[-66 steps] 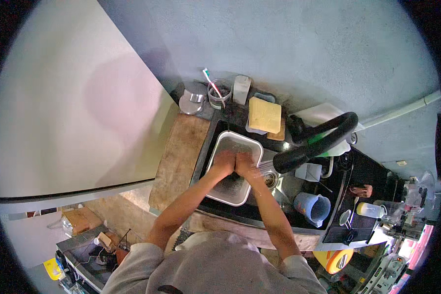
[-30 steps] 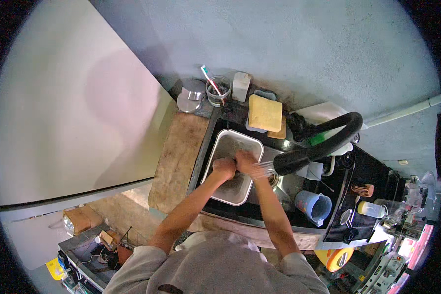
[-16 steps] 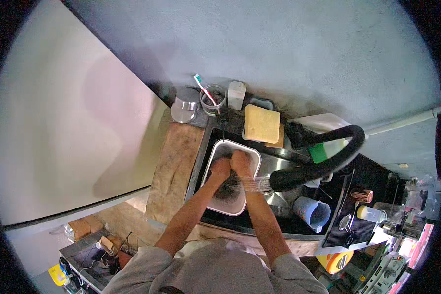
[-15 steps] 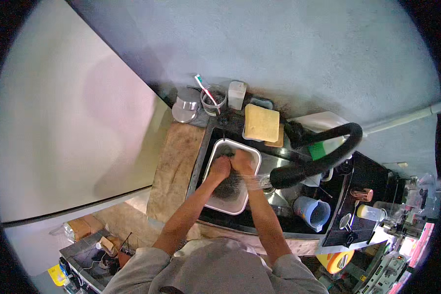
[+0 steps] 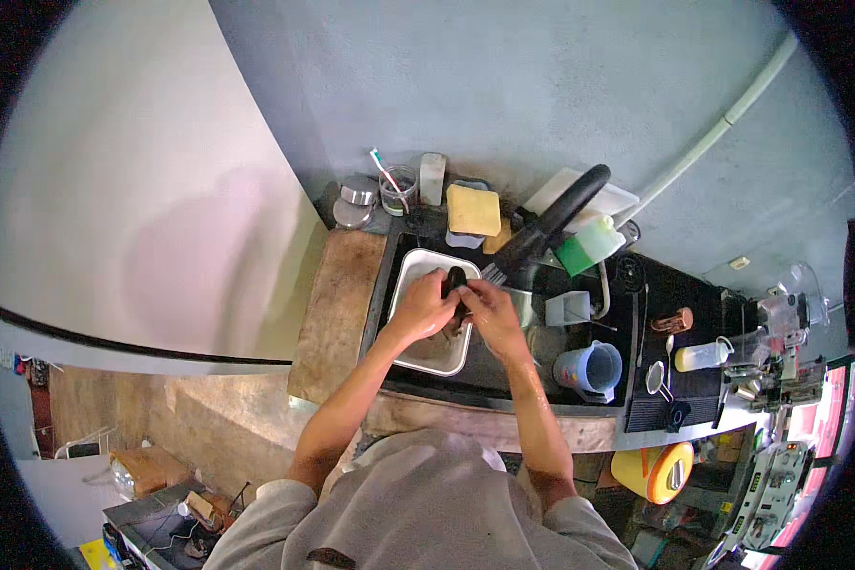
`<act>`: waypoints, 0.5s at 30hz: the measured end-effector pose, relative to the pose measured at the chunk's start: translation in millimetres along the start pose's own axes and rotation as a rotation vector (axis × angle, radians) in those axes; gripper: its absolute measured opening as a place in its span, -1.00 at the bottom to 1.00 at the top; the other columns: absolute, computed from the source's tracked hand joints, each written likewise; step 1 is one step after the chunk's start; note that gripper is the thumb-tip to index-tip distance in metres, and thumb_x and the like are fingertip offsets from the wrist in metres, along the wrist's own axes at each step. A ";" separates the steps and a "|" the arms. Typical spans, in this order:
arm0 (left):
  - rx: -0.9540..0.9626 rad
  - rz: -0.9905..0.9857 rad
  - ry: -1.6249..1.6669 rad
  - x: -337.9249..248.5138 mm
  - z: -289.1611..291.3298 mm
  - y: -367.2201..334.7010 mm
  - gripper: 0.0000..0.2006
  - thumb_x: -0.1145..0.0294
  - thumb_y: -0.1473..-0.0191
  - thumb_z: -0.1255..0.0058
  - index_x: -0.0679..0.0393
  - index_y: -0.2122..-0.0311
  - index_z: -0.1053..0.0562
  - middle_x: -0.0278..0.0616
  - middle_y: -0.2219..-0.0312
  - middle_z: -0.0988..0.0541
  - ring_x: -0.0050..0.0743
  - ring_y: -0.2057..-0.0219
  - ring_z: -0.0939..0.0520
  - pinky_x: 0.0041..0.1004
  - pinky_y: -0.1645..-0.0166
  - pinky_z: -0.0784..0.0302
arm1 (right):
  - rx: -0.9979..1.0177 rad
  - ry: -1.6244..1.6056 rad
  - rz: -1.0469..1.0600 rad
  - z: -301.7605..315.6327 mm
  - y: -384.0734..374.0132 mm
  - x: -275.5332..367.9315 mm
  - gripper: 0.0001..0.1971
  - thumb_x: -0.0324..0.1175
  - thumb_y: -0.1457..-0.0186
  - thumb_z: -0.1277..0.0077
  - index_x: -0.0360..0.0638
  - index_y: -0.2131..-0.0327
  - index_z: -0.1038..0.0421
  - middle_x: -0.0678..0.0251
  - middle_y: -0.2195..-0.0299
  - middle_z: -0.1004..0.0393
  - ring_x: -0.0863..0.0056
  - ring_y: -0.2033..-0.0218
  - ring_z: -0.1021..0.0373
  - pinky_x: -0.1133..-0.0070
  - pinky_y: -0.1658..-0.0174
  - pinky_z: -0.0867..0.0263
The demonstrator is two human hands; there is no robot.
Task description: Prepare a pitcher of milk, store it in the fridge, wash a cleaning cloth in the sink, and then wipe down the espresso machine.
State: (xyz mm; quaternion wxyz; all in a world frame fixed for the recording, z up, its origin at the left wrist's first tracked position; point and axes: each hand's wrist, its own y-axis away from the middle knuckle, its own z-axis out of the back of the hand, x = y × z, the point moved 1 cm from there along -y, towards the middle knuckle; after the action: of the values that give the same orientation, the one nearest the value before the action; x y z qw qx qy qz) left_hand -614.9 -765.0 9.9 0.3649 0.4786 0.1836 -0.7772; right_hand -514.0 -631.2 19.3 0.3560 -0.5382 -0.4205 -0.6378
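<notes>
Over a white rectangular tub (image 5: 408, 356) in the black sink, my two hands meet. Between them is a small dark wet thing (image 5: 456, 277), whose kind I cannot make out. My left hand (image 5: 427, 304) grips it from the left, its fingers curled. On the other side my right hand (image 5: 489, 312) pinches it with thumb and fingers. Murky water (image 5: 435, 351) lies in the tub below. The black faucet (image 5: 556, 223) reaches in from the upper right, its spray ending beside my right hand.
Behind the tub stand a jar with a toothbrush (image 5: 398, 190), a yellow sponge (image 5: 473, 210) and a bottle of green liquid (image 5: 591, 245). A blue pitcher (image 5: 587, 372) sits in the sink's right part. Farther right, a strainer (image 5: 656, 380) lies on a black mat.
My hands have come up out of the tub's water with the dark thing between them. The view has shifted, and the faucet no longer arches over my right forearm.
</notes>
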 end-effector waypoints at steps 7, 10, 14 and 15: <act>0.460 -0.213 0.615 -69.5 39.2 33.4 -0.72 0.47 -0.02 -0.25 0.37 0.19 -0.48 -0.09 0.42 -0.63 -0.56 0.36 -0.64 -0.49 0.27 -0.54 | -0.068 0.202 0.153 33.1 25.8 53.0 -0.64 -0.29 -0.10 -0.26 -0.41 0.17 -0.50 0.33 0.45 -0.54 0.69 0.46 -0.36 0.64 0.42 -0.27; 0.409 -0.203 0.309 -79.7 37.0 36.9 -0.52 0.47 0.04 -0.32 0.35 -0.01 -0.47 -0.06 0.29 -0.65 -0.51 0.30 -0.66 -0.50 0.17 -0.57 | 0.037 0.123 0.171 59.1 28.8 63.5 -0.65 -0.37 -0.06 -0.21 -0.44 0.14 -0.48 0.32 0.45 -0.51 0.67 0.45 -0.35 0.61 0.41 -0.26; 0.074 -0.318 -0.129 -92.6 0.7 55.1 -0.24 0.32 0.13 -0.44 0.35 -0.17 -0.33 0.04 0.21 -0.64 -0.16 0.22 -0.68 -0.34 0.10 -0.59 | 0.053 0.307 0.252 86.1 36.5 77.3 -0.66 -0.46 -0.03 -0.11 -0.46 0.11 -0.47 0.21 0.33 -0.55 0.56 0.30 -0.42 0.53 0.22 -0.35; -0.176 -0.502 -0.226 -88.4 -19.3 56.3 -0.18 0.28 0.16 -0.46 0.35 -0.18 -0.30 0.07 0.23 -0.65 -0.04 0.23 -0.68 -0.27 0.11 -0.60 | 0.077 0.253 0.271 91.5 35.4 74.8 -0.71 -0.53 -0.05 -0.06 -0.44 0.12 -0.47 0.29 0.31 -0.55 0.62 0.27 -0.41 0.58 0.18 -0.34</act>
State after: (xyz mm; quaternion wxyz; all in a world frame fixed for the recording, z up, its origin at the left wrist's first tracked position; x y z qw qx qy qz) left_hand -537.0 -755.7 81.9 0.2194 0.2950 0.3213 -0.8727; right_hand -459.0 -561.1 104.6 0.5090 -0.4913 -0.3204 -0.6300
